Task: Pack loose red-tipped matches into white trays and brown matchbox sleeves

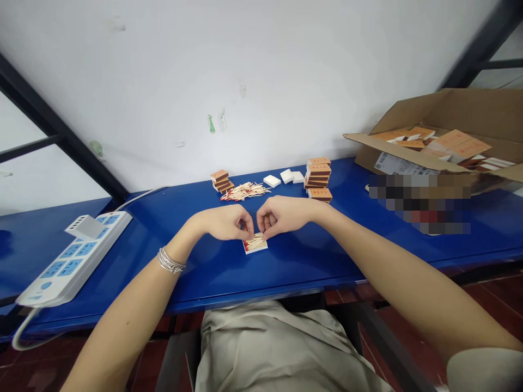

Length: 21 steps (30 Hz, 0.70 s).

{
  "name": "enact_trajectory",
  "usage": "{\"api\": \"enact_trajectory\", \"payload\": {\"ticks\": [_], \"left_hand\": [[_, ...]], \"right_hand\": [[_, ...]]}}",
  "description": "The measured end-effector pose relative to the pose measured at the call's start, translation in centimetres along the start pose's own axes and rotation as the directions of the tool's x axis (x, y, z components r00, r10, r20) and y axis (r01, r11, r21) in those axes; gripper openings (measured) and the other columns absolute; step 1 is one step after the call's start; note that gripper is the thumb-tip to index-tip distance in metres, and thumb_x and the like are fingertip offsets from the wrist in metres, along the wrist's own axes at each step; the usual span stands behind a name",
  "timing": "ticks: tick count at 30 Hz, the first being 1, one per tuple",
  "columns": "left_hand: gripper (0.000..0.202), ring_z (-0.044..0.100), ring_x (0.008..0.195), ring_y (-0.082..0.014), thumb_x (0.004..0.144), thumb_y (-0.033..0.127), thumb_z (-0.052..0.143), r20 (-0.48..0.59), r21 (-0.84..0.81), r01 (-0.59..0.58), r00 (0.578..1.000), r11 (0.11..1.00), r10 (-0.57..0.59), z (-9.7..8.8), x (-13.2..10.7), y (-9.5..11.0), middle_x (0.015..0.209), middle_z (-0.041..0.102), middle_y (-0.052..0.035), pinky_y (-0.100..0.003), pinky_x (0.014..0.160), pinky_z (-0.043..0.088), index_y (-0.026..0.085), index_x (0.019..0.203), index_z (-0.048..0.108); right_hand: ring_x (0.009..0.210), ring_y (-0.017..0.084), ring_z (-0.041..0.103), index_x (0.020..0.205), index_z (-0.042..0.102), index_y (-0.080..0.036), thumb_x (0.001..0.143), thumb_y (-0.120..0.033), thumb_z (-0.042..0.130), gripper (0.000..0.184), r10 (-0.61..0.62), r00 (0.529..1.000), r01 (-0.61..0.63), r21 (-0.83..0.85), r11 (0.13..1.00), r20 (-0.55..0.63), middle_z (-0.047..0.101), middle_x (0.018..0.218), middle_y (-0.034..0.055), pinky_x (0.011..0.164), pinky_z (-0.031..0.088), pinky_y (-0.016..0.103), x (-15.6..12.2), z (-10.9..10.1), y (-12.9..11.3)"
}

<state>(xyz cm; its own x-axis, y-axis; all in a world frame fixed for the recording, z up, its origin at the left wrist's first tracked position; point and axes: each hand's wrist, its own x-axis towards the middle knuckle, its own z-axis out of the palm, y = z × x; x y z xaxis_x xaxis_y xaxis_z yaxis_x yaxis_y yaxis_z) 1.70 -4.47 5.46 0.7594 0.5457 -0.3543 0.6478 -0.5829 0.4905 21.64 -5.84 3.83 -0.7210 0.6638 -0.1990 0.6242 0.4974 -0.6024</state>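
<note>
A small white matchbox tray full of red-tipped matches lies on the blue table in front of me. My left hand and my right hand meet just above it, fingers curled and pinched onto the matches at the tray's far edge. Behind the hands lies a loose pile of matches. Left of the pile is a short stack of orange matchboxes. Right of it are white inner trays and a taller stack of orange matchboxes.
A white and blue power strip with a plugged-in adapter lies at the left. An open cardboard carton holding many orange matchboxes stands at the right rear. A white wall rises directly behind the table. Dark metal frame bars stand at both sides.
</note>
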Motion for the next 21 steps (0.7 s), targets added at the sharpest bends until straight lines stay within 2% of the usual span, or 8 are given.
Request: {"api": "enact_trajectory", "payload": {"ticks": [5,9,16,18,21], "left_hand": [[0.020,0.054,0.056,-0.0096,0.075,0.034,0.064,-0.044,0.052,-0.012,0.999,0.999,0.014,0.2,0.3,0.0,0.071,0.068,-0.0006,-0.022,0.054,0.039,0.016,0.083,0.069],[0.021,0.054,0.058,-0.0099,0.075,0.032,0.065,-0.089,0.103,0.025,0.996,0.994,-0.016,-0.2,0.5,-0.7,0.072,0.068,-0.0013,-0.021,0.055,0.039,0.015,0.086,0.069],[0.031,0.060,0.064,-0.0110,0.075,0.037,0.066,0.051,-0.036,0.013,0.999,0.999,-0.011,-0.3,0.6,-1.6,0.081,0.070,-0.0039,-0.020,0.056,0.041,0.014,0.095,0.068],[0.039,0.061,0.066,-0.0117,0.068,0.040,0.072,0.057,-0.040,0.003,0.998,0.999,0.000,-0.1,0.5,-1.4,0.084,0.070,-0.0038,-0.020,0.056,0.041,0.015,0.097,0.067],[0.054,0.059,0.063,-0.0123,0.053,0.041,0.083,0.037,0.050,0.011,0.999,0.999,-0.013,0.2,0.5,-0.9,0.083,0.068,-0.0019,-0.021,0.055,0.040,0.016,0.097,0.064]], "right_hand": [[0.069,0.013,0.063,0.088,0.069,-0.016,0.069,-0.033,0.071,0.025,0.010,1.000,-0.009,-0.013,1.000,0.010,0.072,0.078,0.0024,0.062,0.045,0.023,0.0,-0.1,0.2],[0.068,0.013,0.063,0.087,0.070,-0.016,0.072,-0.029,0.067,0.019,0.006,1.000,-0.006,-0.024,1.000,0.001,0.072,0.079,0.0027,0.060,0.044,0.022,0.0,0.0,0.4],[0.068,0.013,0.063,0.087,0.071,-0.018,0.075,-0.028,0.063,0.017,-0.030,0.999,0.029,-0.036,0.999,-0.035,0.072,0.080,0.0023,0.060,0.044,0.022,0.3,0.3,0.4],[0.068,0.012,0.062,0.088,0.070,-0.017,0.076,-0.027,0.063,0.017,-0.045,0.998,0.043,-0.051,0.998,-0.048,0.072,0.080,0.0027,0.059,0.043,0.022,0.4,0.4,0.3],[0.067,0.012,0.061,0.087,0.070,-0.016,0.077,-0.025,0.062,0.016,-0.061,0.996,0.057,-0.061,0.996,-0.061,0.072,0.081,0.0031,0.060,0.043,0.021,0.4,0.6,0.0]]}}
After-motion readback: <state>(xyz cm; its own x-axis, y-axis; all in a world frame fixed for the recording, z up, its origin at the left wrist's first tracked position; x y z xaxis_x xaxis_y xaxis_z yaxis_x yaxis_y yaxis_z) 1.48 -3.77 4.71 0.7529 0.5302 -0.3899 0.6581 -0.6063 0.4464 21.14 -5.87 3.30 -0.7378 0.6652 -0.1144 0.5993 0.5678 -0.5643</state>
